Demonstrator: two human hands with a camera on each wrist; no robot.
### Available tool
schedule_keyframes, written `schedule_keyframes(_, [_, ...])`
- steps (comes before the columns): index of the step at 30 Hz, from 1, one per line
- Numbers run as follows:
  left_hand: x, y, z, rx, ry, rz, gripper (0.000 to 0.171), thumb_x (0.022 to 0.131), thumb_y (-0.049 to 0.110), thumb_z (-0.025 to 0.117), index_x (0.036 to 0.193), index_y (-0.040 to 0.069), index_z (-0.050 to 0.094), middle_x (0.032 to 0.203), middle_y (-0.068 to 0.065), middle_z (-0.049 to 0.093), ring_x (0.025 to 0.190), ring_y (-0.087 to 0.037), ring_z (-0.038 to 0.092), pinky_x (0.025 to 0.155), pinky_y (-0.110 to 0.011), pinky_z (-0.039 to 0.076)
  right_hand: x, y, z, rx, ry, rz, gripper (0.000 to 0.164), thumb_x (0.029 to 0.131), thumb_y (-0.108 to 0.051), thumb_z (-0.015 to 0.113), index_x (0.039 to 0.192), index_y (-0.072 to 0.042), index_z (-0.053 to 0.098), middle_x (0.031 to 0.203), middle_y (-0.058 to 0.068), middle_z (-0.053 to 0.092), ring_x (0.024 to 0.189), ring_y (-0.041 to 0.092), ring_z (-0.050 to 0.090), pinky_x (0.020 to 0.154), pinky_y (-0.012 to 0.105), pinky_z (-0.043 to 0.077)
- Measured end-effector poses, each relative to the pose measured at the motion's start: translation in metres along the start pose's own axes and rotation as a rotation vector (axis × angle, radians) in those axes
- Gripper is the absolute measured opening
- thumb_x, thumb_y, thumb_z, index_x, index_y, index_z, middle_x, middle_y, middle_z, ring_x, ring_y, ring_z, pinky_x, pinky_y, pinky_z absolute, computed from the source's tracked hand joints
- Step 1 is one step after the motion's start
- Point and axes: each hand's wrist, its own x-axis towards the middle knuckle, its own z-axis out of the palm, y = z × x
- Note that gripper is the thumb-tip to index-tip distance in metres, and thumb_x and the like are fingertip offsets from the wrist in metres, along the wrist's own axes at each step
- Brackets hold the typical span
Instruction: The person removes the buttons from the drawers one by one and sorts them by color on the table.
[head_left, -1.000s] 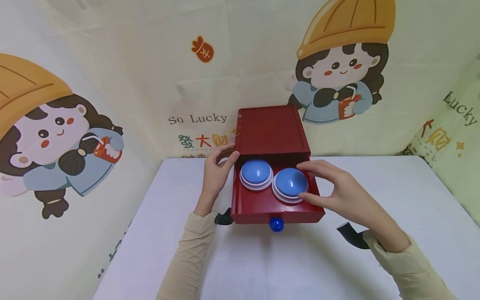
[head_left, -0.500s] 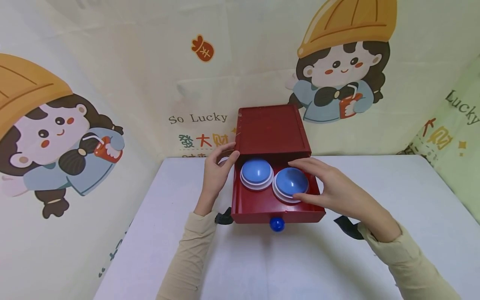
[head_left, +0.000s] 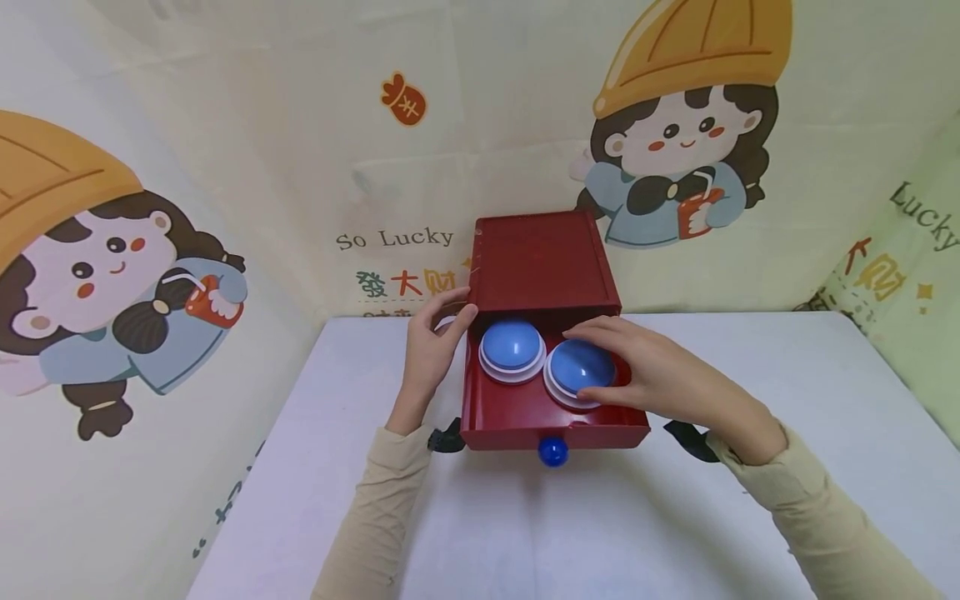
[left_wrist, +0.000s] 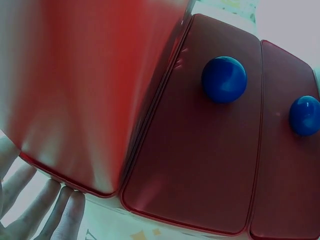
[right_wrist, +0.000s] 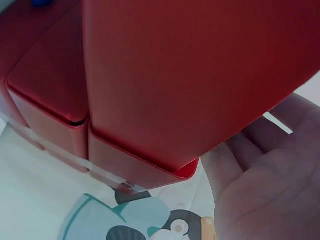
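Note:
A dark red cabinet (head_left: pixel 540 258) stands at the back of the white table, its top drawer (head_left: pixel 517 412) pulled out toward me. Inside that drawer sit two blue-domed push buttons with white bases, a left button (head_left: pixel 513 343) and a right button (head_left: pixel 579 367). My right hand (head_left: pixel 660 367) reaches in from the right, fingers behind the right button and thumb at its front rim. Against the cabinet's left side rests my left hand (head_left: pixel 431 350), its straight fingers (left_wrist: pixel 45 205) at the edge in the left wrist view. My right fingertips are hidden in the right wrist view.
A round blue knob (head_left: pixel 553 452) sticks out of the open drawer's front. Below it, the left wrist view shows shut drawers with an upper knob (left_wrist: pixel 224 80) and a lower knob (left_wrist: pixel 305 116). A printed cloth (head_left: pixel 300 167) hangs behind the table (head_left: pixel 487 533).
My right hand has slid left and inward, from the right edge of the right button to span over it. My left hand and both buttons stay in place.

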Motion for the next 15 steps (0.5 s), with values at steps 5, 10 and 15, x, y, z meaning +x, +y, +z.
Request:
schedule_keyframes(5, [-0.0011, -0.0005, -0.001, 0.005, 0.004, -0.003, 0.038, 0.096, 0.014, 0.066, 0.129, -0.001, 0.061, 0.126, -0.018, 0.064, 0.112, -0.026, 0.062, 0.093, -0.034, 0.055, 0.0038, -0.0004, 0.0015, -0.027, -0.023, 0.011, 0.068, 0.078, -0.031, 0.086, 0.136, -0.01, 0.058, 0.135, 0.008, 0.057, 0.121, 0.028, 0.057, 0.09, 0.046, 0.056])
schedule_keyframes(10, [-0.0009, -0.0002, -0.0003, -0.001, 0.0, 0.001, 0.038, 0.095, 0.013, 0.066, 0.13, -0.003, 0.061, 0.126, -0.019, 0.063, 0.113, -0.028, 0.062, 0.094, -0.034, 0.055, 0.0064, 0.0002, 0.0024, -0.062, -0.027, -0.004, 0.066, 0.077, -0.031, 0.086, 0.134, -0.01, 0.06, 0.133, 0.007, 0.058, 0.12, 0.029, 0.058, 0.09, 0.047, 0.056])
schedule_keyframes(15, [-0.0008, 0.0009, 0.0001, 0.0, 0.001, 0.002, 0.038, 0.096, 0.012, 0.066, 0.13, -0.003, 0.061, 0.127, -0.019, 0.063, 0.113, -0.029, 0.061, 0.093, -0.03, 0.054, 0.0089, 0.0016, 0.0034, -0.102, -0.034, -0.022, 0.063, 0.077, -0.031, 0.086, 0.131, -0.01, 0.062, 0.13, 0.007, 0.06, 0.119, 0.028, 0.058, 0.09, 0.047, 0.056])
